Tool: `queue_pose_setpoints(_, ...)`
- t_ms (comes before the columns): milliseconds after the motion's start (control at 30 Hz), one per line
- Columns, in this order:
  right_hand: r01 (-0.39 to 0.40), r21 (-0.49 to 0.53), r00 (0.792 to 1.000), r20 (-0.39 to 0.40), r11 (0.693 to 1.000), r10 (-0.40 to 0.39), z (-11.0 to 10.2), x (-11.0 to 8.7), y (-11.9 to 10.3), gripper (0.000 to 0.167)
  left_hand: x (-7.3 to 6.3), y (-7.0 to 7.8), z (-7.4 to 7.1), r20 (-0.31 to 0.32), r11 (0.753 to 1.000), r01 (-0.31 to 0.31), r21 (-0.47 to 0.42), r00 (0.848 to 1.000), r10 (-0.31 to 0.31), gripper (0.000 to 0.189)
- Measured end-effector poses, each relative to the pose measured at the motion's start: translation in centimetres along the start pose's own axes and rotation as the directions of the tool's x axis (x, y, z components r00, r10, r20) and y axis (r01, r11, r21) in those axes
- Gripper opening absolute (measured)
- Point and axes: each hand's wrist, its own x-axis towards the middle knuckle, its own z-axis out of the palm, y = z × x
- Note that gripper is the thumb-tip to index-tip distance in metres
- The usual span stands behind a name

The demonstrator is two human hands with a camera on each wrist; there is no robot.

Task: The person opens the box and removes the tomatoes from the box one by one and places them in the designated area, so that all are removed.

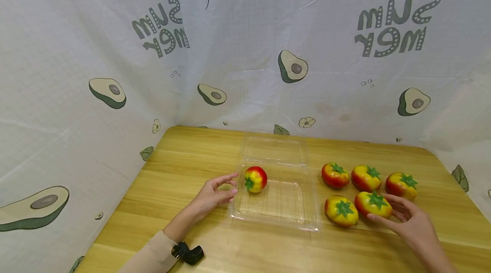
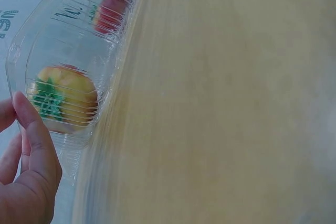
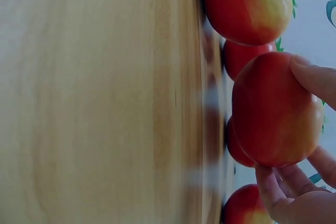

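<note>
A clear plastic container (image 1: 274, 217) lies unfolded on the table, its lid (image 1: 275, 150) laid back behind the tray. One red-and-yellow imitation fruit with a green leafy top (image 1: 255, 179) sits in the tray's left back part. My left hand (image 1: 216, 194) holds the tray's left rim between thumb and fingers; the rim shows in the left wrist view beside the thumb (image 2: 34, 135). To the right of the tray, my right hand (image 1: 408, 222) grips a similar fruit (image 1: 373, 204) (image 3: 275, 111), thumb on one side, fingers on the other. Whether it is off the table I cannot tell.
Several matching fruits stand close around the held one: one on its left (image 1: 341, 211) and a back row including a left fruit (image 1: 335, 175), a middle fruit (image 1: 366, 178) and a right fruit (image 1: 401, 185). A printed curtain (image 1: 245, 51) borders the wooden table (image 1: 184, 153).
</note>
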Motion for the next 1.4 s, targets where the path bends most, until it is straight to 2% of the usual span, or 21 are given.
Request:
queue_pose_setpoints(300,0.024,0.014,1.000,0.019,1.000,-0.024,-0.2,-0.2,0.6,0.078,0.0,-0.1,0.0,0.004,1.000,-0.004,0.003,1.000,0.004,0.057)
queue_pose_setpoints(700,0.002,-0.028,0.999,0.038,1.000,-0.001,-0.2,0.2,0.8,0.077,-0.1,0.1,0.0,0.000,1.000,0.000,-0.002,1.000,0.000,0.058)
queue_pose_setpoints(1033,-0.013,0.008,0.998,0.061,1.000,0.012,-0.4,0.1,0.9,0.071,-0.1,0.2,0.1,0.001,1.000,0.002,-0.008,1.000,-0.002,0.058)
queue_pose_setpoints(1233,0.010,0.034,0.998,0.067,0.999,-0.012,-0.5,0.1,1.0,0.069,-0.2,0.2,0.1,0.003,1.000,0.002,-0.011,1.000,-0.002,0.058)
queue_pose_setpoints(1400,0.032,0.062,0.997,0.068,0.998,-0.037,-0.6,-0.1,1.0,0.061,-0.2,0.3,0.2,0.004,1.000,0.006,-0.023,1.000,-0.006,0.058)
